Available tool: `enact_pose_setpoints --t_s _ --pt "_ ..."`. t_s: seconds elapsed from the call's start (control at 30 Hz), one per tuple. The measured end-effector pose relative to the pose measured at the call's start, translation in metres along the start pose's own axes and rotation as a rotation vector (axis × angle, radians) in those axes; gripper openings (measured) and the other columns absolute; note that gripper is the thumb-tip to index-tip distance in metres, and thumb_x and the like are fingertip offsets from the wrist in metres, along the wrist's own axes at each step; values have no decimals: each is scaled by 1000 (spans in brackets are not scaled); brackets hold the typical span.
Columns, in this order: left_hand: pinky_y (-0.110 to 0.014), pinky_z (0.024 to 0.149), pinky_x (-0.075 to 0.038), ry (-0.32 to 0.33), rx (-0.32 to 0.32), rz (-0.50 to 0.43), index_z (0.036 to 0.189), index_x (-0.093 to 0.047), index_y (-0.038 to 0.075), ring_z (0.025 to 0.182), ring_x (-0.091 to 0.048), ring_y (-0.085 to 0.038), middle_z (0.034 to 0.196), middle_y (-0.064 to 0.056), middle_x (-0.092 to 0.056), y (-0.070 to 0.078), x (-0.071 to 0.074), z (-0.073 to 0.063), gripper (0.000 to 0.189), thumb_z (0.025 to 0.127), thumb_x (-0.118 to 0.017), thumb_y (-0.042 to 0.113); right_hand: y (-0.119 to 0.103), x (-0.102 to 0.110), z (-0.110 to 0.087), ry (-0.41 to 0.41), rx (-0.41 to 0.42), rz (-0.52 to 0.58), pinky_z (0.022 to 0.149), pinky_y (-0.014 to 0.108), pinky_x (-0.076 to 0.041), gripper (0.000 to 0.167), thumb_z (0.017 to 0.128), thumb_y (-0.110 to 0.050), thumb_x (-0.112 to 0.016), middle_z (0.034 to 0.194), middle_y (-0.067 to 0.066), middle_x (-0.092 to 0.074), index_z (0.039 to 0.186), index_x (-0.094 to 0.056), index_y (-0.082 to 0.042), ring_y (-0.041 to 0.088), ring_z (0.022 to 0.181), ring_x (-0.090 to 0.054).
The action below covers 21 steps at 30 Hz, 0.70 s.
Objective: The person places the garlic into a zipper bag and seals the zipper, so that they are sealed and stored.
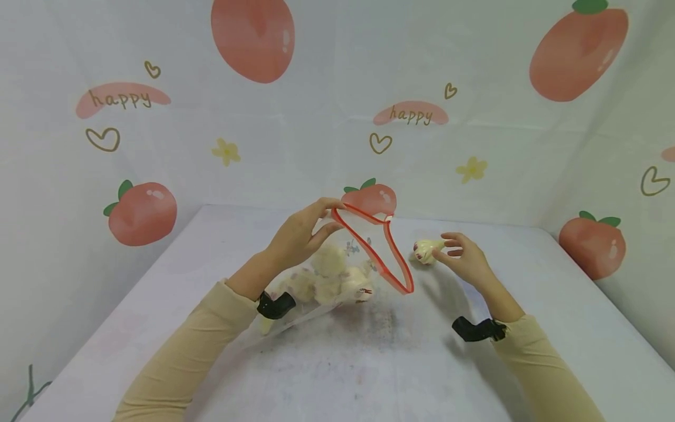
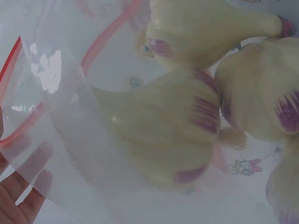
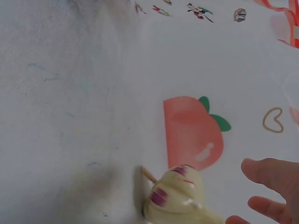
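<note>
A clear zip bag with a red-edged mouth is held up by my left hand, which pinches the rim between thumb and fingers. The mouth gapes toward the right. Several cream garlic bulbs with purple streaks lie inside, seen through the plastic. One loose garlic bulb is on the table to the right of the bag. Around its stem end, my right hand has its thumb and fingers spread. In the right wrist view, a gap shows between thumb and the loose bulb; contact lower down is hard to tell.
The white table carries faint smudges. Behind it hangs a pale cloth backdrop printed with red fruit, hearts and flowers. A dark wrist strap is on the left wrist, and another strap on the right.
</note>
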<state>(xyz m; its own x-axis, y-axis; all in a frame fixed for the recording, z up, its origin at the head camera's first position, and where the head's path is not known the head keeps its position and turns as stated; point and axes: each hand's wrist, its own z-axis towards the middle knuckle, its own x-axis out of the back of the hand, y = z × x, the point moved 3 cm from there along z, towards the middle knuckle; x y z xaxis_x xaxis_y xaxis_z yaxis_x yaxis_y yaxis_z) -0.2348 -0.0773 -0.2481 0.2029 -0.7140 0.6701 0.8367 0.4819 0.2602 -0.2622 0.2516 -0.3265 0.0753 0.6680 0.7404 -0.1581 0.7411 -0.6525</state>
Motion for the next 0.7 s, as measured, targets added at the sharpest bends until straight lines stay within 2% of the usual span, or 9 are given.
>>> enact_pose_setpoints --t_s 0.1,0.23,0.33,0.7 --pt "-43 77 -54 8 4 -2 122 -47 8 100 -66 -35 117 -17 -62 0 3 1 42 94 -44 38 3 -4 2 -19 -10 -10 85 51 -50 55 90 -24 -61 127 35 -50 133 -41 3 48 109 -55" --pt "-42 74 -54 14 25 -13 122 -47 7 101 -66 -35 118 -17 -61 0 6 2 33 93 -57 20 6 -9 4 -40 -34 -26 87 52 -49 57 89 -24 -62 127 36 -49 134 -39 3 48 110 -54" --pt "-42 74 -54 19 37 -17 121 -47 7 101 -66 -35 118 -16 -62 -1 7 3 36 88 -62 10 7 -12 6 -52 -46 -43 89 53 -48 59 89 -24 -61 127 37 -47 135 -37 3 49 112 -53" --pt "-43 79 -54 15 37 -38 121 -47 6 101 -66 -36 118 -17 -61 0 7 2 36 88 -62 9 7 -22 13 -71 -43 -65 87 52 -49 66 87 -22 -64 130 38 -43 138 -32 4 51 111 -52"
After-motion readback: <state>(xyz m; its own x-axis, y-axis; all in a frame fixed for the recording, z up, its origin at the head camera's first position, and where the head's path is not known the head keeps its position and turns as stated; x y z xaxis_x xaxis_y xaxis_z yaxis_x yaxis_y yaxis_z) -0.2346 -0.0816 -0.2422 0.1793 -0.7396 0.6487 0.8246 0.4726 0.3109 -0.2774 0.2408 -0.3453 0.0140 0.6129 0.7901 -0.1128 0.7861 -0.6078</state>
